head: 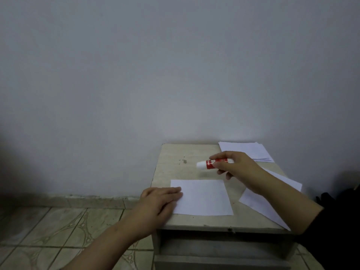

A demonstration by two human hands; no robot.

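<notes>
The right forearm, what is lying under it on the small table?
A slanted white sheet lies on the table under the right forearm. The forearm covers a strip of it, so that part cannot be seen. The right hand holds a glue stick.

A plain, pale grey-blue wall (136,65) fills more than the upper half of the view and grows dimmer toward 9 o'clock, where shadow gathers. At its foot runs a low, worn, greenish skirting (87,200). The floor (58,230), at 7 to 8 o'clock, is laid in pale beige tiles with curling line patterns and dark joints. At 4 to 5 o'clock, against the wall, stands 1 small light wooden cabinet (175,152). Its top bears a dark stain (184,161) near the far left corner, and below the top an open shelf (214,244) lies in shadow. The light is dim and even.
</notes>
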